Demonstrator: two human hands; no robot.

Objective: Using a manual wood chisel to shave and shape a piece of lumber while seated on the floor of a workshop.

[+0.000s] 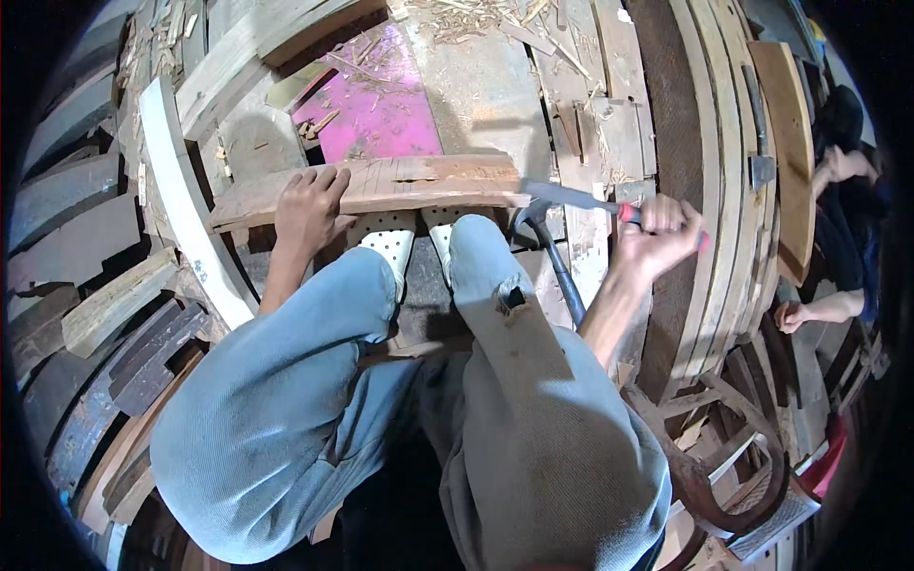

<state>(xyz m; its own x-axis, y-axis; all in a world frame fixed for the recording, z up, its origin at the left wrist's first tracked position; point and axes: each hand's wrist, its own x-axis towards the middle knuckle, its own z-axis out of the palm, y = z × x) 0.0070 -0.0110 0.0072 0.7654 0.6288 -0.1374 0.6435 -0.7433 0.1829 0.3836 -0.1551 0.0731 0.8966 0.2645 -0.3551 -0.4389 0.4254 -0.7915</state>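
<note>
A rough wooden plank [428, 181] lies crosswise in front of my feet, with pencil-like lines and a dark split on its face. My left hand [312, 205] grips its left part, fingers curled over the upper edge. In my right hand [659, 236] is a chisel with a red and black handle and a flat grey blade [571, 195]. The blade's tip meets the plank's right end; whether it bites into the wood I cannot tell. Just below that end lies a hammer [562, 266], its dark head partly behind the blade.
White dotted footwear [388, 238] sits close against the plank. Beyond it are a pink board [376, 100] and scattered wood chips [466, 19]. Timber pieces [81, 233] crowd the left, long boards [709, 190] the right. Another person's hand [790, 316] shows at far right, above a wooden frame [705, 476].
</note>
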